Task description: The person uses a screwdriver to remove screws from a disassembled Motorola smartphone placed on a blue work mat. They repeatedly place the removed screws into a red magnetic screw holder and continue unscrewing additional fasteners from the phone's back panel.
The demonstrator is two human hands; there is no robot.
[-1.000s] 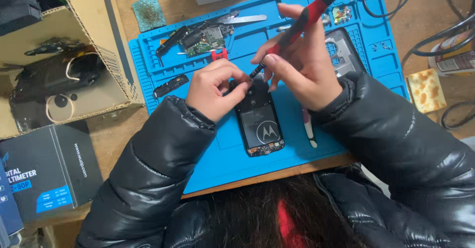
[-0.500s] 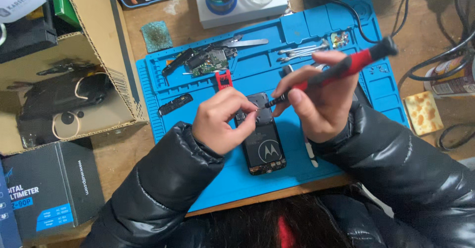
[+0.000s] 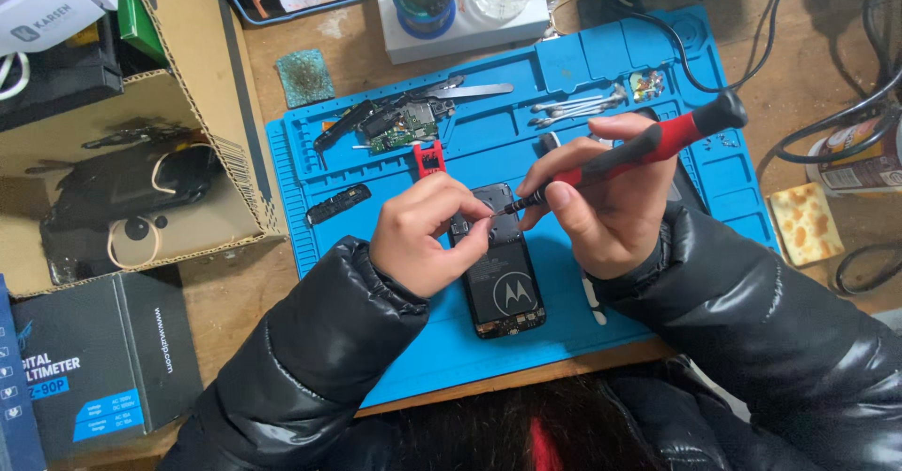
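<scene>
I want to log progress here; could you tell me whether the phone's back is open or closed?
Open: the phone lies face down, cover off, its inner parts bare.

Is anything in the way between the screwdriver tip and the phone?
Nothing visible is. The right hand holds the red-and-black screwdriver, whose tip reaches the top of the black phone on the blue mat. The left hand grips the phone's upper left edge, just beside the tip, not across it.

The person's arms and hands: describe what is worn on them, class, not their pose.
Both arms wear a glossy black padded jacket, its sleeves quilted in puffy bands and ending at the wrists. The left hand and right hand are bare: no gloves, rings or watch visible.
</scene>
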